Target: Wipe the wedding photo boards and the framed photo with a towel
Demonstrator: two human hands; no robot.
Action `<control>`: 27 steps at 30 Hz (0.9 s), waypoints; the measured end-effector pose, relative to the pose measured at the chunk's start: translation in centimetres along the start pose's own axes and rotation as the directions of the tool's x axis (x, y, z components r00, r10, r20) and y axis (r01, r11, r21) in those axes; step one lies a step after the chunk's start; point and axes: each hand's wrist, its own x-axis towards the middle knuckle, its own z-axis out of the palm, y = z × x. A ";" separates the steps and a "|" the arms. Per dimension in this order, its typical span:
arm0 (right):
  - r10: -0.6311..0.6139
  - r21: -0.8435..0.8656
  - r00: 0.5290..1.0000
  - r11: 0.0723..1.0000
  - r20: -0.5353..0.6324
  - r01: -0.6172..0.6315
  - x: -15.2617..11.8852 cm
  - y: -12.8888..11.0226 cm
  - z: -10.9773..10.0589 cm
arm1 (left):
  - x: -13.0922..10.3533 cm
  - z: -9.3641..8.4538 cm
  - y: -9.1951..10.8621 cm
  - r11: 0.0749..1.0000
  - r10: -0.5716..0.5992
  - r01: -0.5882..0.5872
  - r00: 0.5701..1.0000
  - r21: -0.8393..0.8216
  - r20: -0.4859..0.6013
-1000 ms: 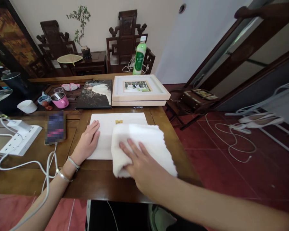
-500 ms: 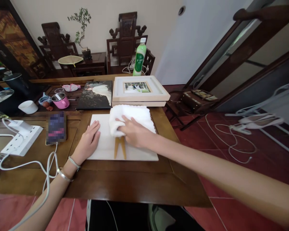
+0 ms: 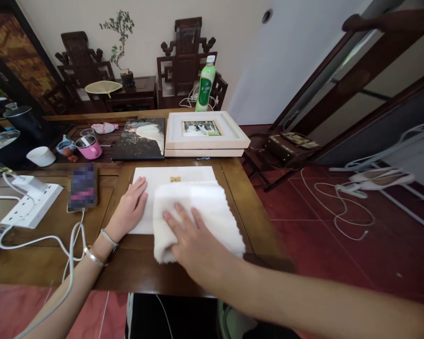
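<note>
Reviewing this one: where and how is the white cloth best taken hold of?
Probably by the near left corner of the white cloth, coming from the left: it bunches into a thick fold there, beyond the near edge of the white board, while the right hand rests on top.

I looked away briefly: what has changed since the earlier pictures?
The right hand and cloth, at the board's far edge half a second ago, are back toward the person, slightly left of their place a second ago. The cloth now hides the tan legs and bares their top piece. The left hand, frames and bottle stayed.
</note>
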 end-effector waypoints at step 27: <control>0.012 -0.174 0.993 0.984 -0.116 -0.032 3.3 -0.7 0.4 | 0.0 0.0 -0.6 1.000 0.023 -0.022 0.999 -0.007 0.034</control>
